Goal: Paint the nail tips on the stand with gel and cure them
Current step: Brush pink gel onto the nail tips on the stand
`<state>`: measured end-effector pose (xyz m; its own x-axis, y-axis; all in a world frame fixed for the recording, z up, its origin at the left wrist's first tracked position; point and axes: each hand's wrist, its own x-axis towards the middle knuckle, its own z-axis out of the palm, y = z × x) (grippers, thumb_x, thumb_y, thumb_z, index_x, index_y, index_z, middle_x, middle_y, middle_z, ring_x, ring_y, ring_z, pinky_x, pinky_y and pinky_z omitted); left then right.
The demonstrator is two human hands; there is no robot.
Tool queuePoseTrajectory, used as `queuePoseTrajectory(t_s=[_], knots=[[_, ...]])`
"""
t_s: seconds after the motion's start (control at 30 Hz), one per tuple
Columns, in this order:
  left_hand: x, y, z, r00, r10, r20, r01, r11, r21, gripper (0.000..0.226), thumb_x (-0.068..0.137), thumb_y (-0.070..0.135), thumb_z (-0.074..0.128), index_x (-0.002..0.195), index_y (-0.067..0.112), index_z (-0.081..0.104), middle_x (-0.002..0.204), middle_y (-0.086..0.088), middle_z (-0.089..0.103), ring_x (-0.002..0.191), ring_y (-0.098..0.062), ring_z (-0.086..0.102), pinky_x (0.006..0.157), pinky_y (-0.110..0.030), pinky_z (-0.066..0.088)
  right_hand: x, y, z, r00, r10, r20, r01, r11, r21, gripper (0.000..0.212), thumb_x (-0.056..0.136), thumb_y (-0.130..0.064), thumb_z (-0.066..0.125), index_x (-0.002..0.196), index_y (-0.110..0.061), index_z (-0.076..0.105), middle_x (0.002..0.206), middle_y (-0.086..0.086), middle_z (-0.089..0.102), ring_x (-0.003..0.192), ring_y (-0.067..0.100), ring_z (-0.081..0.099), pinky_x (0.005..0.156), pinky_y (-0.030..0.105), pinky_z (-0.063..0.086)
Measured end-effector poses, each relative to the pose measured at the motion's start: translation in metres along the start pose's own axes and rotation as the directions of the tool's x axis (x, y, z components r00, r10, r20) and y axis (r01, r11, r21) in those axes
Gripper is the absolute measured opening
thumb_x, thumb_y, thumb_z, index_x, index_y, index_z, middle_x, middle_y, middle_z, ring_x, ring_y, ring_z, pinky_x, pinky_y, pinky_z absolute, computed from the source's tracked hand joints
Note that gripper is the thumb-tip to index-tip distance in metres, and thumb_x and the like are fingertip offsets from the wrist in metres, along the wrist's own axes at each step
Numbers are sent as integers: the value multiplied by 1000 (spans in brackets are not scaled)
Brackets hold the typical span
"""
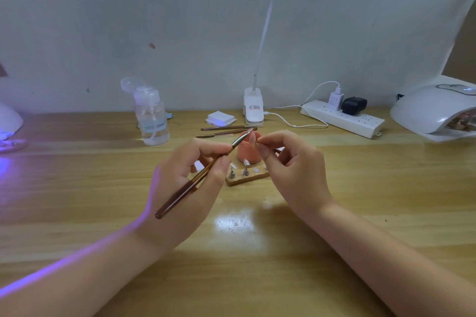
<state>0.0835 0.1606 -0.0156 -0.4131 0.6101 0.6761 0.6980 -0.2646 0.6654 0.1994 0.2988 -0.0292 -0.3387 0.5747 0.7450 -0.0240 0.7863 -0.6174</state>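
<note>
A person's left hand pinches a gel brush, bristles angled toward a nail tip pinched in the right hand's fingertips, above a wooden stand in front of a pink pot. Bare wooden table lies open on both sides; a curing lamp sits at the right edge.

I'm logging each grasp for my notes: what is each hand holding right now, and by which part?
Left hand: a brush, gripped mid-handle, just behind the metal ferrule. Right hand: a nail tip, pinched at its lower end, possibly by a holder hidden by the fingers.
</note>
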Motion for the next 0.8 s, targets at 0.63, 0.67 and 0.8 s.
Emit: queuePoseTrajectory(t_s=[0.63, 0.67, 0.8], knots=[[-1, -4, 0, 999, -21, 48, 21, 1000, 0, 18, 81, 43, 54, 94, 37, 66, 86, 18, 71, 80, -2, 59, 72, -12, 41, 0, 3, 1, 999, 50, 19, -49, 999, -23, 7, 85, -23, 71, 79, -25, 69, 65, -30, 62, 44, 8, 40, 50, 11, 28], [-1, -4, -1, 999, -19, 47, 20, 1000, -8, 17, 80, 42, 54, 90, 36, 65, 84, 16, 70, 79, -3, 59, 73, -14, 42, 0, 3, 1, 998, 57, 22, -56, 998, -18, 7, 85, -24, 71, 79, -24, 69, 65, -29, 63, 43, 9, 40, 50, 11, 28], [-1, -2, -2, 1000, 5, 21, -5, 1000, -24, 15, 80, 37, 51, 86, 31, 64, 82, 10, 69, 78, -7, 61, 73, -19, 44, 0, 3, 1, 996, 85, 31, -85, 996, 5, 9, 86, -27, 70, 78, -25, 68, 67, -20, 67, 43, 8, 41, 50, 14, 30]])
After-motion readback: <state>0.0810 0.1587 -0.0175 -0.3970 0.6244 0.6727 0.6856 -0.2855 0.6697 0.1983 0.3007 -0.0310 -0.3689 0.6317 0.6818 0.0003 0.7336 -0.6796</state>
